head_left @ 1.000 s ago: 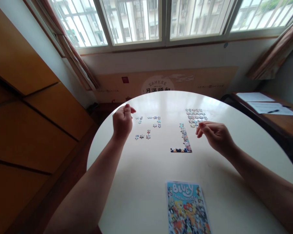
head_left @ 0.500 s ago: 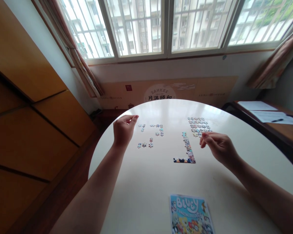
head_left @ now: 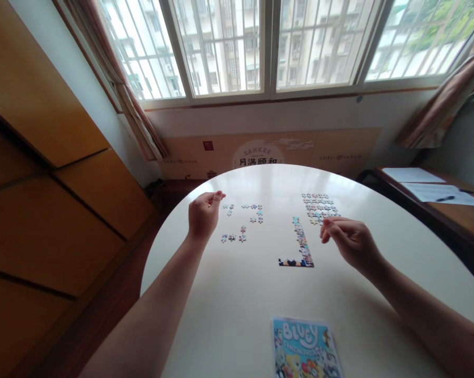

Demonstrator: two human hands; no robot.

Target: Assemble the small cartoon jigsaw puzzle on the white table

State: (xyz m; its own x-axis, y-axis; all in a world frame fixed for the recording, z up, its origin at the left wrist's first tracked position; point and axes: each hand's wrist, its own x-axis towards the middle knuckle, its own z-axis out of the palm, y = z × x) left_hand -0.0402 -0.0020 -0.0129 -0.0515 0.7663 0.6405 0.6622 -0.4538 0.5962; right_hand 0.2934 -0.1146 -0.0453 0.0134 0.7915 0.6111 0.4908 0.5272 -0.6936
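My left hand (head_left: 203, 216) is closed in a pinch at the left, just beside a few loose puzzle pieces (head_left: 230, 208). Whatever its fingertips hold, if anything, is too small to make out. On the right, my right hand (head_left: 350, 240) hovers with its fingers pressed together at the near edge of a block of puzzle pieces (head_left: 317, 202) set in rows. What lies between those fingers is hidden. A joined, L-shaped puzzle section (head_left: 306, 254) sits left of my right hand. Further loose pieces (head_left: 232, 238) lie nearer me, right of my left wrist.
The white round table (head_left: 229, 315) carries everything. Close to me lies a blue Bluey picture sheet (head_left: 305, 349). A brown side table (head_left: 463, 212) with papers (head_left: 441, 192) and pens stands at the right. Beyond are a window and a printed box panel (head_left: 276, 149).
My left hand has shifted slightly right and turned a little, still pinched. My right hand stays nearly in place, fingers closed. The whole view has tilted slightly.
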